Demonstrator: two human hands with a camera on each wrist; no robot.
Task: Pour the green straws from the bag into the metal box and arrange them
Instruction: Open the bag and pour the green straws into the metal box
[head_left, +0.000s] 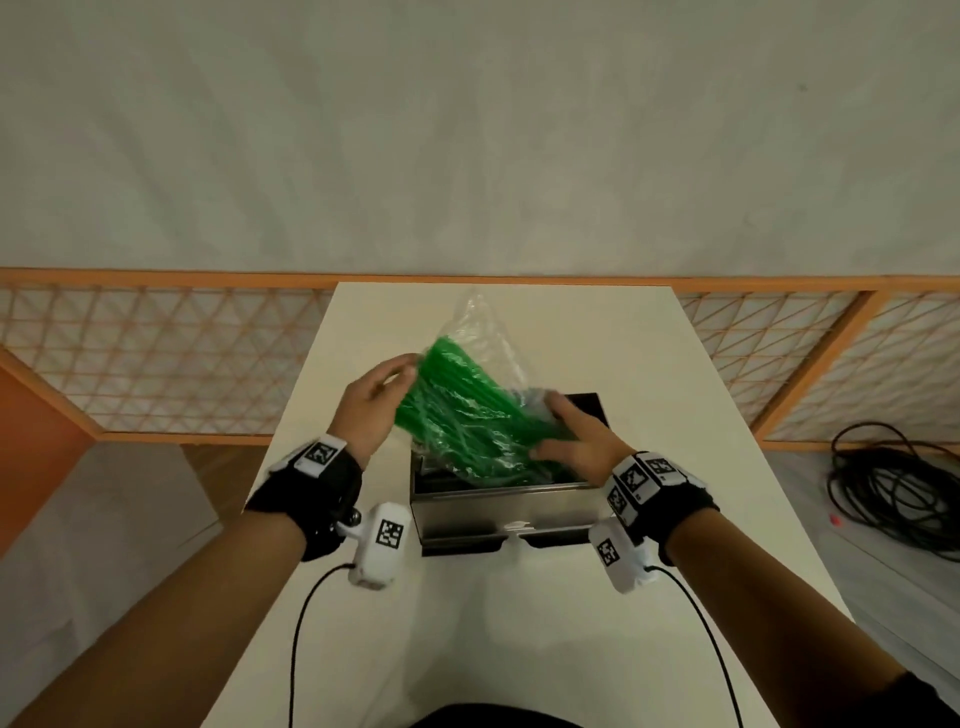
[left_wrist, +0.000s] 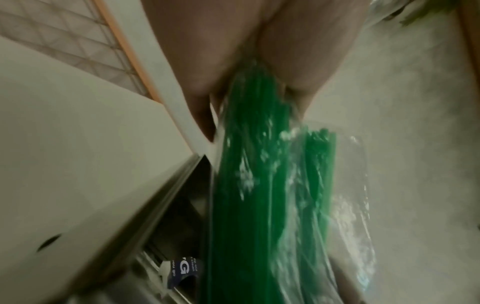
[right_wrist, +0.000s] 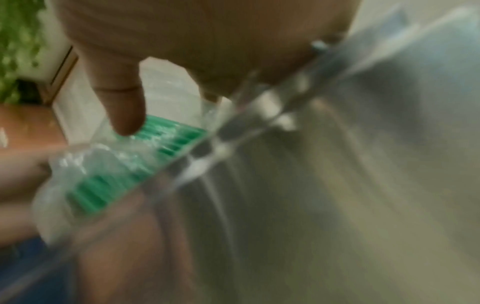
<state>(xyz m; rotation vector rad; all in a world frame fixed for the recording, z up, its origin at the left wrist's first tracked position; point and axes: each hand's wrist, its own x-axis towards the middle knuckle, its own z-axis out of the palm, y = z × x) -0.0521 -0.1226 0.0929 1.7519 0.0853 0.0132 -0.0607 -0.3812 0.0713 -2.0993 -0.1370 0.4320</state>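
Clear crinkly plastic bag (head_left: 483, 358), thin film with glare spots, tilted over the metal box (head_left: 498, 506) on the white matte table (head_left: 623, 364). Upper end of the bag sticks up empty and pointed; lower end dips into the box opening. Green straws (head_left: 457, 410) inside it: thin, straight, glossy tubes packed in a loose bundle, slanting from upper left down to lower right into the box. Box is rectangular, brushed steel walls, dark interior, dark base or tray under it at the near edge. Left hand (head_left: 371, 402) is at the raised end of the bundle; left wrist view shows its fingers (left_wrist: 205, 86) and thumb curled round the bag and straws, grasping them. Right hand (head_left: 574, 436) sits on the lower end over the box, fingers spread and fairly flat across the plastic, thumb on the near side of the bundle; right wrist view is blurred, one finger (right_wrist: 122, 98) points down at the straw ends through the film, so a firm grip can't be confirmed, it looks like pressing or steadying. Both wrists carry black straps with white marker blocks and cables. Wood lattice fence (head_left: 156, 358) behind the table, coiled black cable (head_left: 898, 478) on the floor to the right.
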